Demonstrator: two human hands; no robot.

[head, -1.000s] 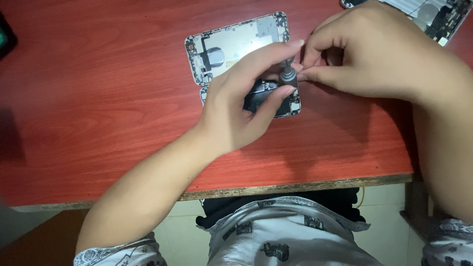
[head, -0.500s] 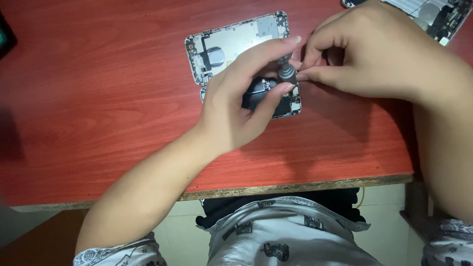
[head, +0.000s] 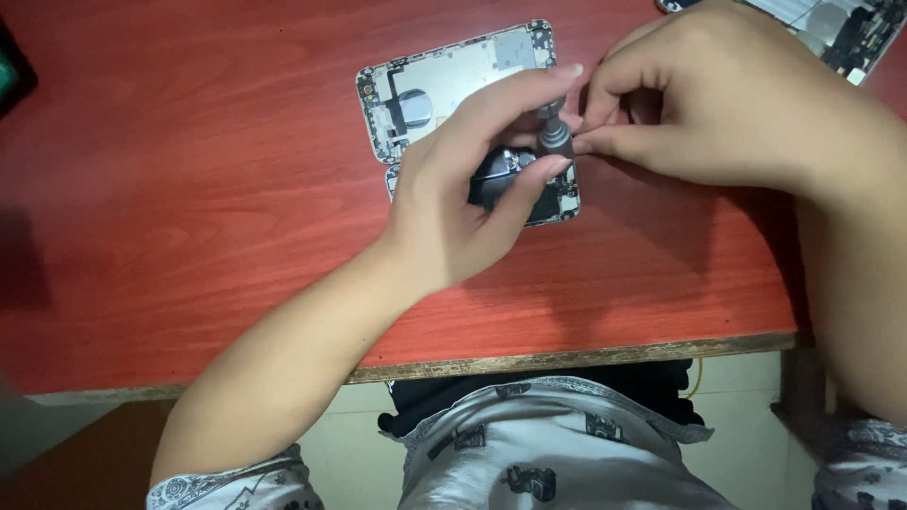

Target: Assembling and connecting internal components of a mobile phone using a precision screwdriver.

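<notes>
Two opened phone halves lie on a red wooden table (head: 189,189): a silver inner plate (head: 444,80) at the back and a darker phone body (head: 548,198) in front of it. My left hand (head: 472,189) rests over the phone body, with its index finger and thumb around a small grey screwdriver (head: 556,137) that stands upright on it. My right hand (head: 718,104) pinches the same screwdriver's handle from the right. The tip of the tool is hidden by my fingers.
Another opened phone (head: 841,24) lies at the table's far right corner. A dark object (head: 14,66) sits at the left edge. The table's front edge (head: 567,361) runs just above my lap.
</notes>
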